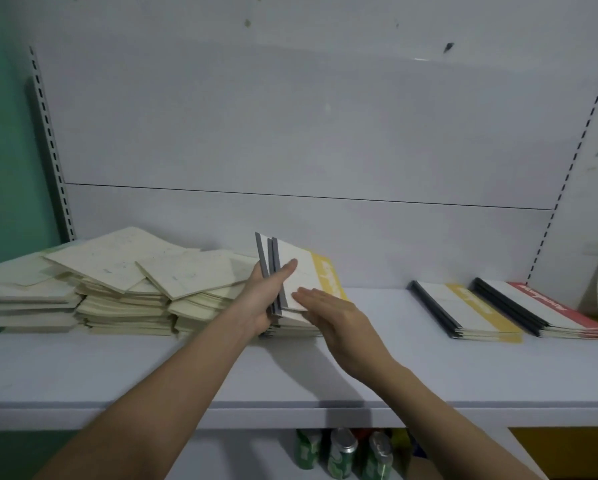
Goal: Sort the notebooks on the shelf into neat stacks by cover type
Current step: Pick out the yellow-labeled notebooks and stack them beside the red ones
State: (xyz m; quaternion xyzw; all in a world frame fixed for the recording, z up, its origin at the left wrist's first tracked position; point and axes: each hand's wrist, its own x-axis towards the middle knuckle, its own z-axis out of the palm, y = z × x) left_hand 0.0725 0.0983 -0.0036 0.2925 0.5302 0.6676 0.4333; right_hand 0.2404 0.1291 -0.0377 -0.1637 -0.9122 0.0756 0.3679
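1. Right now my left hand grips a few yellow-banded notebooks by their grey spines, thumb across the top cover, tilting them up on edge over a low stack in the middle of the shelf.
2. My right hand is spread flat, fingers straight, its fingertips at the lower corner of the front cover; it curls round nothing.
3. These look light and thin, with soft card covers that I judge will bend if held by one corner, so the stiff bound spine is the sensible place to hold. The covers look smooth, and a few held together could slide past one another unless I press them flat.
4. To my left lies a sprawl of cream notebooks, matte and plain, fanned loosely over several uneven piles. They seem slightly yellowed and floppy; I expect squaring them will need both palms against the edges.
5. Well to the right sit two tidy stacks just beside each other: a yellow-banded stack with dark spines, and a red-banded stack. Each cover is white with a coloured strip along the open edge.
6. The shelf is smooth pale painted board, so I judge stacks will slide easily on it. Below its front lip stand some green drink cans with metal tops.
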